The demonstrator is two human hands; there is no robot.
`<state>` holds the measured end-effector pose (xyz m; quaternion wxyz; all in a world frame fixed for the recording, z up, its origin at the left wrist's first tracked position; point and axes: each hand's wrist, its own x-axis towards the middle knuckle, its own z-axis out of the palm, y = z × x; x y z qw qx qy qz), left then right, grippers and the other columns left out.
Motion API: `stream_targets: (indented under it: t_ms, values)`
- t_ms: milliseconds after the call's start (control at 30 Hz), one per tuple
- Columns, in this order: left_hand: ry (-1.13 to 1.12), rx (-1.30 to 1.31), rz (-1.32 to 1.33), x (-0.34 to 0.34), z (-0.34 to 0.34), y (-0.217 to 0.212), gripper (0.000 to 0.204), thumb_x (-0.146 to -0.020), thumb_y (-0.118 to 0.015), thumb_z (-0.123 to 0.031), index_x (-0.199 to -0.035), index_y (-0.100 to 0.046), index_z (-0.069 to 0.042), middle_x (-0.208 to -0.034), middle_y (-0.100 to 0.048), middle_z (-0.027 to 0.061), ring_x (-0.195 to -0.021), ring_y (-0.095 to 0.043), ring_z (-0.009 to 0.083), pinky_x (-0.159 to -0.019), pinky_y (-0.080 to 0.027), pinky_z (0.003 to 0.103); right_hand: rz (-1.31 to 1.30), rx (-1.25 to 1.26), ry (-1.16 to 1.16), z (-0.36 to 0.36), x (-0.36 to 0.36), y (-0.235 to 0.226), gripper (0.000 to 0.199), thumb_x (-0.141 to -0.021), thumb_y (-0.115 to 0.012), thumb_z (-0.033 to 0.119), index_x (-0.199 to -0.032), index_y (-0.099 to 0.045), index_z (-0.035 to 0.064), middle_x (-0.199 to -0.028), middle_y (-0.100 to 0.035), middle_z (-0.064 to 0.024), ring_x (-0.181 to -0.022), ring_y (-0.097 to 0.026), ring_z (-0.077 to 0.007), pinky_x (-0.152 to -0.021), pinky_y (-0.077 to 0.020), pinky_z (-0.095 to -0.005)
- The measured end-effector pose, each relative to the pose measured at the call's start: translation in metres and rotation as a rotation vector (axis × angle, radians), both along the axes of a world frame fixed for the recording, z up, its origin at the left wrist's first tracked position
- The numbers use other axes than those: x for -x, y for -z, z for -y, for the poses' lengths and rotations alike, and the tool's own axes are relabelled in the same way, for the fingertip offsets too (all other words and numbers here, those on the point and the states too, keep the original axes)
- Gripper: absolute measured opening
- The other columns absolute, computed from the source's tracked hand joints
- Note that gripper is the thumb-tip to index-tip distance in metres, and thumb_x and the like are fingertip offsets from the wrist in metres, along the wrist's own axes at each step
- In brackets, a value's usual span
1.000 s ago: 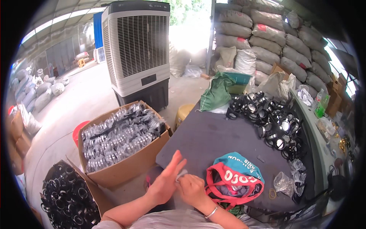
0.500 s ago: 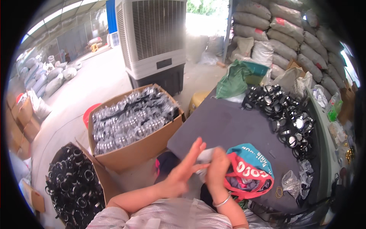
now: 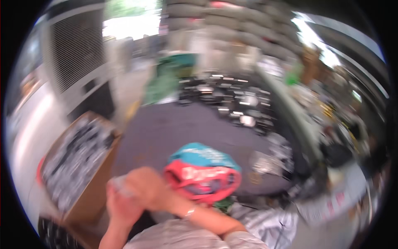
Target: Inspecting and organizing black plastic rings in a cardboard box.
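Motion blurs the whole view. My left hand [image 3: 123,205] is raised just in front of my body, its fingers smeared against my right hand. My right hand [image 3: 148,187], with a silvery bangle at its wrist, reaches across to it and is closed. Between the two hands a small whitish thing [image 3: 121,182], perhaps a cloth or tissue, shows in part; my right hand appears to grip it. Just right of my hands, a teal and red fabric bag [image 3: 198,154] lies on the dark grey tabletop [image 3: 166,128], its mouth toward me and crumpled stuff inside.
Black and silvery round parts [image 3: 232,99] are heaped at the table's far right. Clear plastic bags [image 3: 267,162] lie nearer. At left stands a carton [image 3: 89,199] of wrapped parts, an air cooler [image 3: 76,50] behind it. Stacked sacks [image 3: 232,25] line the back.
My view has swung to the right, so the table now fills the middle. My hands, apart before with the left palm spread, are now together and further left in the picture.
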<state>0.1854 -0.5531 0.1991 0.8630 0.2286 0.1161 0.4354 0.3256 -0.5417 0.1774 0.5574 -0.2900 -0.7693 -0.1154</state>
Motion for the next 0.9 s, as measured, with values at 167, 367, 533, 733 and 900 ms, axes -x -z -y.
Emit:
stream_targets:
  t_ms: [167,367,533,733,900]
  values:
    - [0.152,-0.246,0.020,-0.004,0.000,0.013,0.081,-0.089,-0.036,-0.064,-0.135,-0.032,0.003,-0.136,-0.041,0.0110,-0.129,-0.038,0.0243,-0.106,-0.031,0.038,0.100,0.121,0.130,0.018,-0.010,-0.015,0.034,-0.067,-0.063,0.023,-0.091,-0.055,0.0000,-0.085,-0.050,-0.0124,-0.076,-0.050,-0.0283,-0.067,-0.0398,-0.0380]
    - [0.180,-0.476,-0.145,-0.014,0.012,0.000,0.099,-0.081,-0.046,-0.071,-0.139,-0.024,0.006,-0.135,-0.042,0.0118,-0.129,-0.037,0.0232,-0.107,-0.029,0.037,-0.113,0.071,0.184,0.017,-0.012,-0.013,0.018,-0.068,-0.061,0.017,-0.073,-0.048,0.0048,-0.071,-0.044,-0.0085,-0.064,-0.047,-0.0262,-0.054,-0.0362,-0.0377]
    - [0.289,-0.703,-0.149,-0.022,-0.006,0.032,0.095,-0.081,-0.048,-0.067,-0.143,-0.023,0.001,-0.150,-0.023,0.0151,-0.138,-0.023,0.0287,-0.113,-0.015,0.048,-0.675,0.567,0.295,0.015,-0.032,-0.029,0.028,-0.098,-0.041,0.020,-0.080,-0.050,0.0004,-0.067,-0.046,-0.0084,-0.061,-0.042,-0.0175,-0.058,-0.0384,-0.0351]
    - [0.183,-0.060,0.209,-0.010,-0.029,0.003,0.077,-0.089,-0.033,-0.065,-0.143,-0.030,-0.012,-0.145,-0.034,0.0161,-0.132,-0.034,0.0322,-0.109,-0.022,0.052,-1.160,0.644,-0.184,0.009,-0.039,-0.039,0.030,-0.098,-0.044,0.029,-0.100,-0.057,0.0015,-0.093,-0.060,-0.0075,-0.082,-0.060,-0.0151,-0.069,-0.0501,-0.0285]
    - [0.162,0.137,-0.026,-0.025,-0.011,0.002,0.059,-0.094,-0.032,-0.055,-0.137,-0.039,-0.015,-0.137,-0.044,0.0096,-0.127,-0.042,0.0246,-0.106,-0.031,0.044,0.297,0.196,0.286,0.017,-0.008,-0.029,0.048,-0.074,-0.064,0.033,-0.104,-0.057,-0.0040,-0.108,-0.057,-0.0225,-0.107,-0.053,-0.0370,-0.099,-0.0353,-0.0512]
